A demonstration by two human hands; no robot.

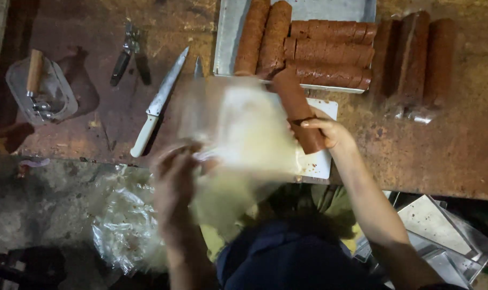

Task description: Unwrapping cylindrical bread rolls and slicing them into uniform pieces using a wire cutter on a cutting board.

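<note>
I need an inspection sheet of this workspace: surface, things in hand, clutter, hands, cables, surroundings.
Surface: worn brown table, with a white board at its near edge.
Things in hand: one brown roll; a blurred clear plastic bag.
Clutter: metal tray of brown rolls, three wrapped rolls beside it, white-handled knife, dark-handled tool, clear container with a wooden-handled tool.
Hands: right hand grips the roll; left hand holds the bag.
Cables: nothing seen.
Surroundings: crumpled plastic on the floor, stacked metal trays below the table.
</note>
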